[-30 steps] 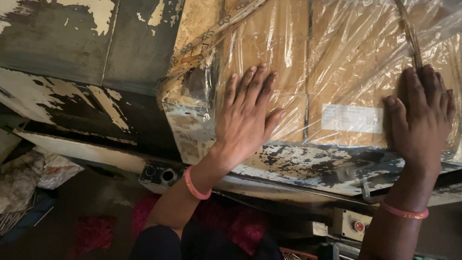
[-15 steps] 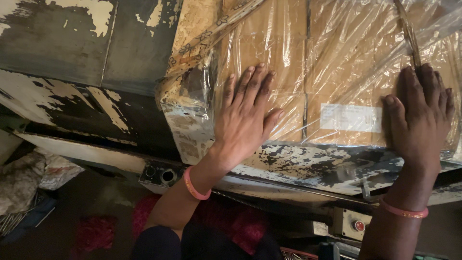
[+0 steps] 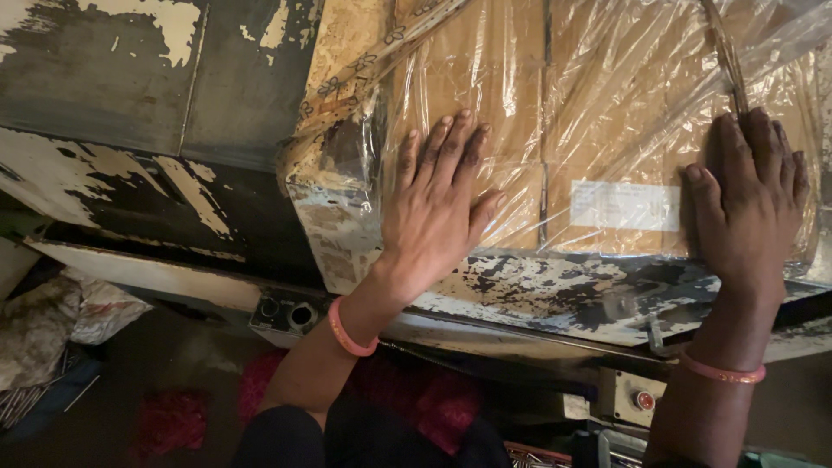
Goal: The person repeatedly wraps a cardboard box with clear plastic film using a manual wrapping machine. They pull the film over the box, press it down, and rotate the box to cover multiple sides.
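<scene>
The cardboard box [image 3: 520,130], wrapped in clear plastic film [image 3: 641,95], lies flat on the worn, paint-chipped table [image 3: 156,78], its long axis running left to right along the near edge. I have my left hand [image 3: 438,204] spread wide and flat on the film, and my right hand [image 3: 750,199] flat near the box's right end, fingers together, holding nothing.

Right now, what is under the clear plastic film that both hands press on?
Under the clear plastic film lie flat brown cardboard boxes bearing a white label. The left hand and right hand cover parts of them; what the boxes contain is hidden.
</scene>
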